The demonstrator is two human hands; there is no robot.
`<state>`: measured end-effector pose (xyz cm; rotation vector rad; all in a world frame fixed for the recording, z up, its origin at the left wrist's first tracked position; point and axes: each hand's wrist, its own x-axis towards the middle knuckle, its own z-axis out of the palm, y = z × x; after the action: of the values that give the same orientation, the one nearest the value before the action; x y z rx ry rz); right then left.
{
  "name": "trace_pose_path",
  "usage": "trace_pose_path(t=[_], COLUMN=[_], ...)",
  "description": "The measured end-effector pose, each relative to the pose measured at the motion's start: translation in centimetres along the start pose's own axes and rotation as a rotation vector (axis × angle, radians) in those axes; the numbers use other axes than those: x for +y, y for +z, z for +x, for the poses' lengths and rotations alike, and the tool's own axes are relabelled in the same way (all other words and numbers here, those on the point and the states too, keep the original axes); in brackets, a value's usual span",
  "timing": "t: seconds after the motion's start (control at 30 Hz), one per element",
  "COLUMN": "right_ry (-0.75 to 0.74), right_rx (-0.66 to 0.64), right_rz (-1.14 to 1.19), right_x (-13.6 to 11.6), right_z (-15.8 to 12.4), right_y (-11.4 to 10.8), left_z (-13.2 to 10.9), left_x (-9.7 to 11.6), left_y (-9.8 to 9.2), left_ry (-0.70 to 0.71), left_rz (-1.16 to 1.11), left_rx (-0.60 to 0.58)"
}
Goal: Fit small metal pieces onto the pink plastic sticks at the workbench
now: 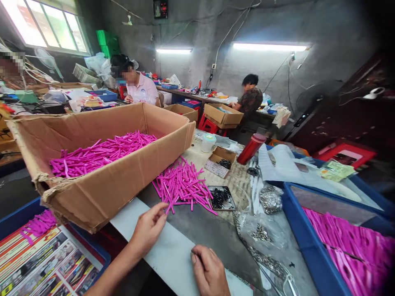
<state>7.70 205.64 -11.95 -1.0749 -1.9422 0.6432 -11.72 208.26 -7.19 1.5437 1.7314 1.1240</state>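
My left hand (149,227) reaches forward and pinches the near end of a pink plastic stick (169,204) at the edge of a loose pile of pink sticks (183,185) on the worktable. My right hand (209,269) rests low on the table near the front edge, fingers curled in; what it holds, if anything, is hidden. A small metal tray of dark small parts (221,197) lies just right of the pile. A large cardboard box (101,193) holding many more pink sticks stands tilted to the left.
A blue bin (300,230) with pink pieces sits at right, another blue bin (18,213) lined with printed paper at lower left. A small carton of dark parts (219,161), a red flask (251,149), a plastic cup (207,142) and bags of metal bits (270,200) lie behind. Two people sit at far benches.
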Motion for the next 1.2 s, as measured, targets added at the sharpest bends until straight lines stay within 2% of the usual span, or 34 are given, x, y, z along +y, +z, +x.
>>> trace_pose_path(t=[0.07,0.17,0.27,0.4,0.47,0.53,0.63,0.73,0.8,0.9,0.97,1.07,1.13,1.2], right_ry=[0.24,0.55,0.665,0.712,0.719,0.707,0.656,0.593,0.523,0.406,0.354,0.328,0.336,0.348], right_rx=[0.035,0.168,0.283,0.339,0.354,0.358,0.352,0.322,0.302,0.254,0.161,-0.079,-0.218,-0.298], right_rz=[0.212,0.612,0.869,0.882,0.84,0.794,0.692,0.524,0.34,0.004,-0.219,-0.556,-0.693,-0.74], right_x=[0.0,-0.1,-0.3,-0.6,-0.8,-0.9,-0.6,0.2,0.8,1.8,2.4,3.5,4.3,5.0], right_z=[0.2,0.9,1.5,1.9,2.2,2.6,3.2,3.9,4.8,6.9,8.6,10.9,12.0,12.7], right_y=[-0.3,-0.9,-1.7,-2.8,-3.2,-3.2,-3.3,-4.4,-5.9,-8.4,-9.7,-10.2,-9.9,-9.4], left_z=[-1.7,-3.8,-4.9,-4.6,-4.0,-3.2,-1.9,-0.4,0.6,1.7,2.1,2.2,2.2,2.1], left_x=[0.6,1.4,2.0,2.8,3.3,4.0,4.8,5.2,5.2,4.6,3.9,2.8,2.4,2.3], left_y=[0.8,2.3,3.5,4.5,5.0,5.6,6.6,7.5,8.0,8.7,9.3,9.8,9.9,9.8], left_ry=[-0.063,-0.164,-0.218,-0.258,-0.212,-0.107,0.046,0.157,0.171,0.113,0.077,0.048,0.048,0.055], left_rz=[-0.25,-0.507,-0.627,-0.648,-0.589,-0.486,-0.319,-0.203,-0.176,-0.202,-0.234,-0.27,-0.278,-0.272], left_rx=[-0.136,-0.349,-0.511,-0.613,-0.623,-0.611,-0.576,-0.547,-0.543,-0.507,-0.459,-0.402,-0.388,-0.385])
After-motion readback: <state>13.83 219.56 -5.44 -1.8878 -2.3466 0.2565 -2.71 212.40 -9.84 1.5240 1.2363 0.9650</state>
